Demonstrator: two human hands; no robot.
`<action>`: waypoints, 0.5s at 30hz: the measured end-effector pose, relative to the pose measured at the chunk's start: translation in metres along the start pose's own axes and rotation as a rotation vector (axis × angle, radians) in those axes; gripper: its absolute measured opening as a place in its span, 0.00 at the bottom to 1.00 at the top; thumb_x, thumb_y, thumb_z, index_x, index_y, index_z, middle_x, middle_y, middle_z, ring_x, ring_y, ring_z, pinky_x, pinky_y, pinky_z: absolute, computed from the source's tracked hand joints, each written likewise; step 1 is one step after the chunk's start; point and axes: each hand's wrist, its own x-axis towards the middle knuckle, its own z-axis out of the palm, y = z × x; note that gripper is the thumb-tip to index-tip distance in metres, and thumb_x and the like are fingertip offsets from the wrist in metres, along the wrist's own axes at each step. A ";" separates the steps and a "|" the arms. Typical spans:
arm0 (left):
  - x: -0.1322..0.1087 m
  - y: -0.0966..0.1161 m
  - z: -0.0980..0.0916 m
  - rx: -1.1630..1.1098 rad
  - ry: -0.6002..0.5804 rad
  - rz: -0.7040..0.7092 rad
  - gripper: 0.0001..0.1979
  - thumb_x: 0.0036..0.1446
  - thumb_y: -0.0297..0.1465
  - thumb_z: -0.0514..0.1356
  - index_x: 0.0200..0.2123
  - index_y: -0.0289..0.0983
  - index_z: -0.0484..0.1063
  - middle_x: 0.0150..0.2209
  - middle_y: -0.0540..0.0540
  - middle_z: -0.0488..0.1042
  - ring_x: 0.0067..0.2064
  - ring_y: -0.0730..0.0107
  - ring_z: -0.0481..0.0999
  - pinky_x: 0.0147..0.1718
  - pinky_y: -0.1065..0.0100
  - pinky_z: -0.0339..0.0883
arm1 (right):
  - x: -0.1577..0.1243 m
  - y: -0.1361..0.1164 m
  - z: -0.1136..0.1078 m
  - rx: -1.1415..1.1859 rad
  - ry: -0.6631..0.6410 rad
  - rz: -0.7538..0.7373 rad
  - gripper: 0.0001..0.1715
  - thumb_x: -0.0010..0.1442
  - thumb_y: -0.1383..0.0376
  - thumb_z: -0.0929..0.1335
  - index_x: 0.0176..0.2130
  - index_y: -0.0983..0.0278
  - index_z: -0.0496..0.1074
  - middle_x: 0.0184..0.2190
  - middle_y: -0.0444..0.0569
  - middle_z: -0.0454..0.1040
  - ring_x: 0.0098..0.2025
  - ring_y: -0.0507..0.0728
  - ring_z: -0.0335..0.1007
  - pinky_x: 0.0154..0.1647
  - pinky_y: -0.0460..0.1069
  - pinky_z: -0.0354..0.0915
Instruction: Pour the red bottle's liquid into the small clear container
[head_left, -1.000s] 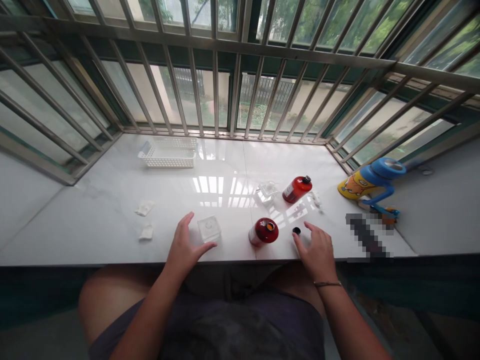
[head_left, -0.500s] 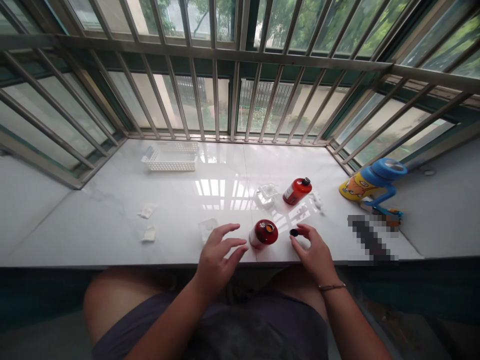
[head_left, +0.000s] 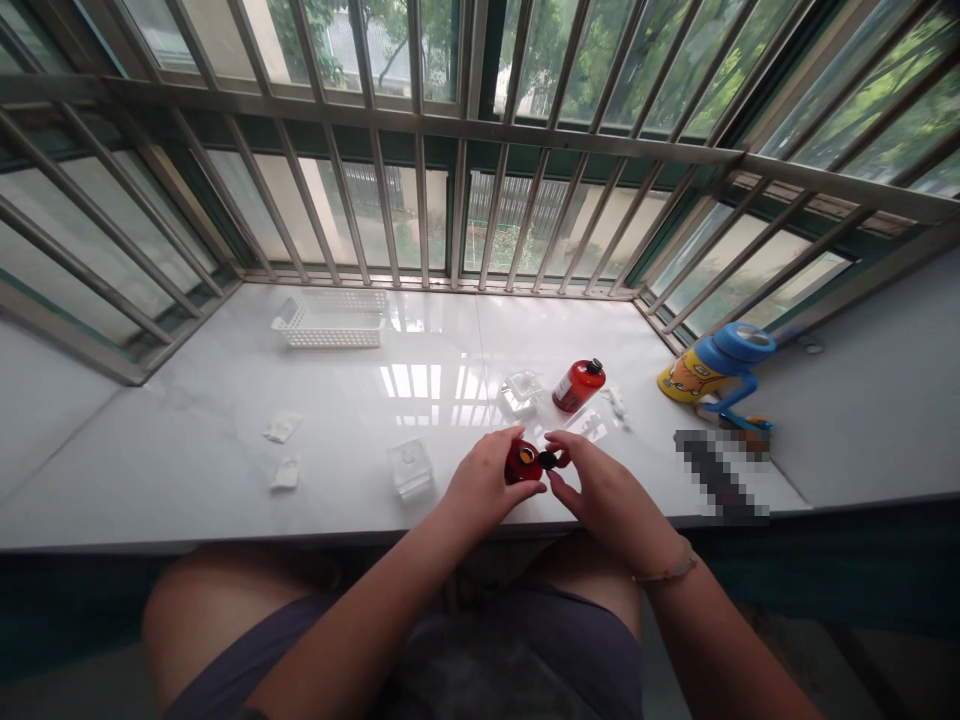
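My left hand (head_left: 486, 473) is wrapped round a red bottle (head_left: 517, 471) near the front edge of the white counter. The bottle is uncapped and its round mouth shows orange inside. Between thumb and fingers my right hand (head_left: 592, 478) pinches a small black cap (head_left: 547, 460), held close beside the bottle's mouth. Farther back stands a second red bottle (head_left: 579, 385) with its black cap on. A clear square plastic box (head_left: 410, 470) sits left of my left hand.
Another clear plastic piece (head_left: 520, 394) lies left of the capped bottle. A white basket (head_left: 330, 335) is at the back left, with white packets (head_left: 284, 474) in front of it. At right stand a blue-and-yellow flask (head_left: 709, 365) and a blurred dark item. Metal bars line the window.
My left hand has moved right and closed round the uncapped bottle. My right hand has brought the black cap left to the bottle's mouth. The view has shifted slightly.
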 end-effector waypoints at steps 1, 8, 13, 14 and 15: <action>0.000 0.000 0.000 -0.023 0.002 -0.017 0.40 0.53 0.33 0.79 0.66 0.44 0.68 0.61 0.39 0.76 0.62 0.46 0.77 0.64 0.45 0.72 | 0.002 -0.002 0.000 0.005 -0.002 -0.004 0.26 0.70 0.69 0.66 0.65 0.59 0.64 0.53 0.55 0.79 0.50 0.63 0.82 0.52 0.59 0.81; -0.003 -0.004 0.005 -0.094 0.033 -0.050 0.37 0.53 0.30 0.76 0.63 0.44 0.68 0.60 0.42 0.77 0.59 0.49 0.79 0.61 0.50 0.73 | 0.013 -0.015 -0.001 0.060 0.022 -0.004 0.25 0.71 0.65 0.68 0.64 0.58 0.64 0.50 0.55 0.79 0.50 0.64 0.82 0.51 0.60 0.81; -0.003 -0.003 0.004 -0.089 0.029 -0.035 0.36 0.55 0.30 0.74 0.65 0.44 0.66 0.61 0.41 0.77 0.60 0.47 0.78 0.60 0.49 0.73 | 0.015 -0.018 0.005 0.128 -0.027 0.054 0.25 0.72 0.65 0.68 0.66 0.57 0.63 0.53 0.55 0.79 0.54 0.64 0.80 0.54 0.61 0.79; -0.003 -0.002 0.003 -0.093 0.026 -0.030 0.36 0.55 0.30 0.74 0.65 0.44 0.66 0.61 0.41 0.76 0.60 0.48 0.78 0.60 0.49 0.73 | 0.015 -0.018 0.007 0.144 -0.038 0.070 0.26 0.73 0.65 0.68 0.66 0.56 0.63 0.54 0.55 0.78 0.55 0.64 0.80 0.55 0.61 0.79; -0.003 -0.002 0.003 -0.096 0.022 -0.027 0.36 0.55 0.29 0.73 0.65 0.45 0.66 0.61 0.41 0.76 0.60 0.48 0.78 0.60 0.50 0.73 | 0.014 -0.018 0.010 0.162 -0.044 0.089 0.26 0.73 0.65 0.67 0.67 0.56 0.62 0.55 0.54 0.78 0.56 0.64 0.79 0.56 0.62 0.78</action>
